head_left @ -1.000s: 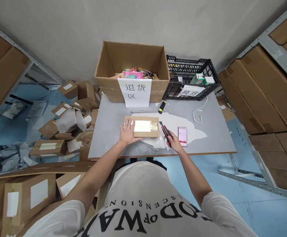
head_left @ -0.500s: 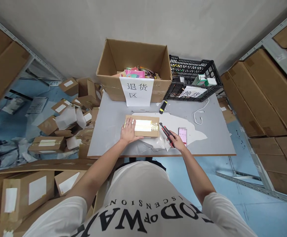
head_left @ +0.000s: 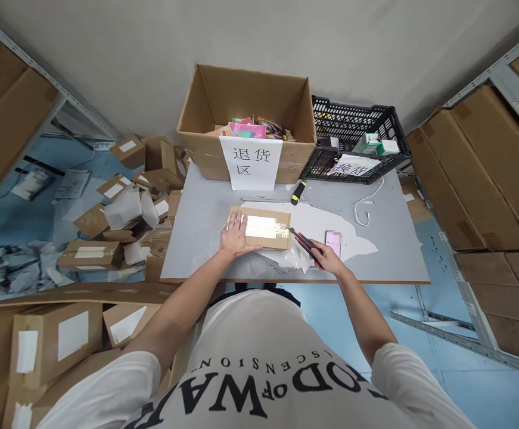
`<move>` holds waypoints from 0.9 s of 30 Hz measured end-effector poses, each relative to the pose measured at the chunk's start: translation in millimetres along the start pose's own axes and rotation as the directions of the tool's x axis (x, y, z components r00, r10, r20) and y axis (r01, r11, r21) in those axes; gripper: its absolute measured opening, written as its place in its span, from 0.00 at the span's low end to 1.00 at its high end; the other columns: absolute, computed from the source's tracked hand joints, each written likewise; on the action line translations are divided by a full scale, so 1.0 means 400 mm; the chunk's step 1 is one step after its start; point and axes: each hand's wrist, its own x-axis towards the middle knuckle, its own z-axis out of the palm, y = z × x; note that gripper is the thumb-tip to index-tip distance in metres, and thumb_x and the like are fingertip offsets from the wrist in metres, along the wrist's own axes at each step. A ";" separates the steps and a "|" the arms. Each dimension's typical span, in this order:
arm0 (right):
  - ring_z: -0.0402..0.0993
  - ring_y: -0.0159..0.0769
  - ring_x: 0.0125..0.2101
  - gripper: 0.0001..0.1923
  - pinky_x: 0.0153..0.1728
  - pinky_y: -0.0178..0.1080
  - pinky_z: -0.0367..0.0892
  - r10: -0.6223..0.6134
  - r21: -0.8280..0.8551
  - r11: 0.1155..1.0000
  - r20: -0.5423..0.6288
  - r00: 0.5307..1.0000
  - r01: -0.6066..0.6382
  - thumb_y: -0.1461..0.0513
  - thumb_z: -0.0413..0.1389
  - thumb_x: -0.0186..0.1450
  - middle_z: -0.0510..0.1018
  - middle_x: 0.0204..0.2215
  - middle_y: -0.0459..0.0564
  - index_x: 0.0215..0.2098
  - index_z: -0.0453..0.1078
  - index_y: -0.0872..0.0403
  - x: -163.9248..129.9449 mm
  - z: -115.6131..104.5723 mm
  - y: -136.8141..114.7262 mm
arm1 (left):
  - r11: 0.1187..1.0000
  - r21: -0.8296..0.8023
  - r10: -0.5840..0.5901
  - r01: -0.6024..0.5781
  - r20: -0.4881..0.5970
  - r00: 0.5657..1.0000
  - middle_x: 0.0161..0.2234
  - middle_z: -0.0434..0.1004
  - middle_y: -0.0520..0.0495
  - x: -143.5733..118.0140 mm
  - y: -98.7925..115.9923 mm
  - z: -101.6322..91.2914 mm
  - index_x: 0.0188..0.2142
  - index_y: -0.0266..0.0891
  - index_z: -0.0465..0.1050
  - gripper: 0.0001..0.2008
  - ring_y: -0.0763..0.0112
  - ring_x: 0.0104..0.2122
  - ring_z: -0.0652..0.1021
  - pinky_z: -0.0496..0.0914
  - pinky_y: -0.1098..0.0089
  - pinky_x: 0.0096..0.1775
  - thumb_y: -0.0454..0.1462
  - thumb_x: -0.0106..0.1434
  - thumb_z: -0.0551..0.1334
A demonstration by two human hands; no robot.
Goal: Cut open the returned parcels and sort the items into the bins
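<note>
Utility knife (head_left: 306,241) tip points left at parcel (head_left: 266,227).

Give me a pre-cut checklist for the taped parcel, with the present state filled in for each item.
1. Parcel lies flat on the table: ok.
2. Left hand presses the parcel's left end: ok.
3. Left fingers clear of the knife tip: ok, they lie at the opposite end.
4. Right hand has a closed grip on the utility knife: ok.
5. Blade extended: cannot tell, too small.
6. Phone clear of the knife: not ok, it lies right beside the right hand.
</note>
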 end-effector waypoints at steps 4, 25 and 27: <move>0.58 0.24 0.12 0.30 0.10 0.29 0.55 0.005 0.007 1.000 -0.024 1.000 -0.005 0.50 0.48 0.63 0.70 0.24 0.44 0.61 0.57 0.51 -0.030 0.011 0.021 | 1.000 -0.012 -0.003 0.003 -0.001 1.000 0.66 0.38 0.33 0.001 0.001 0.000 0.65 0.30 0.41 0.58 0.44 0.64 0.40 0.61 0.48 0.52 0.67 0.47 0.53; 0.63 0.27 0.14 0.35 0.13 0.33 0.59 0.083 0.200 0.979 -0.210 0.974 -0.040 0.52 0.50 0.60 0.74 0.32 0.48 0.63 0.49 0.52 -0.114 0.033 0.168 | 1.000 0.012 0.010 -0.010 -0.038 0.999 0.66 0.35 0.33 -0.011 0.002 0.005 0.65 0.32 0.41 0.54 0.47 0.65 0.38 0.45 0.43 0.58 0.64 0.50 0.52; 0.65 0.29 0.18 0.36 0.17 0.35 0.64 0.090 0.183 0.982 -0.288 0.953 -0.038 0.54 0.47 0.60 0.74 0.36 0.50 0.65 0.45 0.49 -0.089 0.047 0.186 | 0.999 0.000 0.032 -0.032 -0.061 0.998 0.66 0.36 0.33 -0.015 -0.002 0.008 0.65 0.31 0.41 0.53 0.47 0.65 0.39 0.42 0.41 0.58 0.64 0.51 0.53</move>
